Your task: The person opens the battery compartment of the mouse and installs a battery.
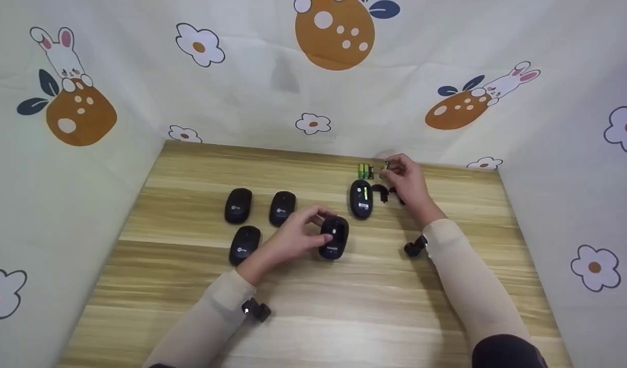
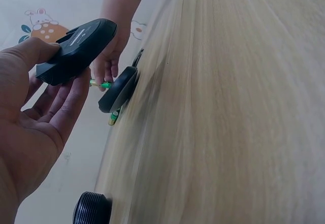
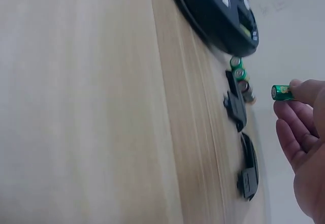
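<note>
My left hand (image 1: 296, 234) grips a black computer mouse (image 1: 338, 245) by its sides, underside up, above the table; in the left wrist view this mouse (image 2: 81, 49) sits between thumb and fingers. Between thumb and fingertips, my right hand (image 1: 409, 183) pinches a green battery (image 3: 282, 92) over the table's far side. Near it lies a second mouse (image 1: 362, 208), upside down, with a green battery (image 1: 366, 193) in its open compartment. Several batteries (image 1: 365, 171) stand grouped behind that mouse. Two black battery covers (image 3: 235, 102) lie beside it, one partly behind my right hand in the head view.
Three more black mice (image 1: 238, 206) rest upright on the left of the wooden table (image 1: 323, 317). Patterned cloth walls (image 1: 252, 97) rise along the back and both sides.
</note>
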A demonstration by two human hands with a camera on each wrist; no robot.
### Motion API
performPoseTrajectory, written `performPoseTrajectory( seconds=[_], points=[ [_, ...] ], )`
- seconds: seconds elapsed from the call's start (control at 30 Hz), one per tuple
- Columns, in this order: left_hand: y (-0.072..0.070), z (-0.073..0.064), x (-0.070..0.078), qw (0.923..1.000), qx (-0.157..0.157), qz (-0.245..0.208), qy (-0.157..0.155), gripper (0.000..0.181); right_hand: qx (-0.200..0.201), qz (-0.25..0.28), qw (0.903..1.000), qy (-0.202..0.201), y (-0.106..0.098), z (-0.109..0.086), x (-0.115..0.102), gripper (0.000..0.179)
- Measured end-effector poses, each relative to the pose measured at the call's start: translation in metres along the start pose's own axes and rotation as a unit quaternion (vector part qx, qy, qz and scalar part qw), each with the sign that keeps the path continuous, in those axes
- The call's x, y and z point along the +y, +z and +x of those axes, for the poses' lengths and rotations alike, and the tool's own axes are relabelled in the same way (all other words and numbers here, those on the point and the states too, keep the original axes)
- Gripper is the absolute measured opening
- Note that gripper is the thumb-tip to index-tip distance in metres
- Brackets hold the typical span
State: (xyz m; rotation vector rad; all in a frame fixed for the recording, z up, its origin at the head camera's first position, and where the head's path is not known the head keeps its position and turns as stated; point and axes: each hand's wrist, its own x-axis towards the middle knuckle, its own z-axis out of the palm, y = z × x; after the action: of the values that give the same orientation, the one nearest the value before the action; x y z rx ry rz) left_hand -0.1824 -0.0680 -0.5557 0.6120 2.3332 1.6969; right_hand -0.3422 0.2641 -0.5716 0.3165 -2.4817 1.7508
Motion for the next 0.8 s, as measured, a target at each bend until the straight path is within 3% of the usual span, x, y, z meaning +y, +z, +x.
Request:
performPoseTrajectory(
  seconds=[0.27,0.5,0.8],
  points=[
    [0.001,0.001,0.000,1.0000,0.002,-0.004,0.002,0.049,0.008,0.048,0.9987,0.017,0.002,-0.020,-0.020,0.026],
    [0.001,0.001,0.001,1.0000,0.003,-0.006,0.003,0.049,0.024,0.083,0.9963,-0.006,0.007,-0.038,-0.036,0.033],
    [0.001,0.001,0.003,1.0000,0.002,-0.005,0.000,0.049,-0.004,0.117,0.9931,-0.010,0.015,-0.060,-0.059,0.026]
  ],
)
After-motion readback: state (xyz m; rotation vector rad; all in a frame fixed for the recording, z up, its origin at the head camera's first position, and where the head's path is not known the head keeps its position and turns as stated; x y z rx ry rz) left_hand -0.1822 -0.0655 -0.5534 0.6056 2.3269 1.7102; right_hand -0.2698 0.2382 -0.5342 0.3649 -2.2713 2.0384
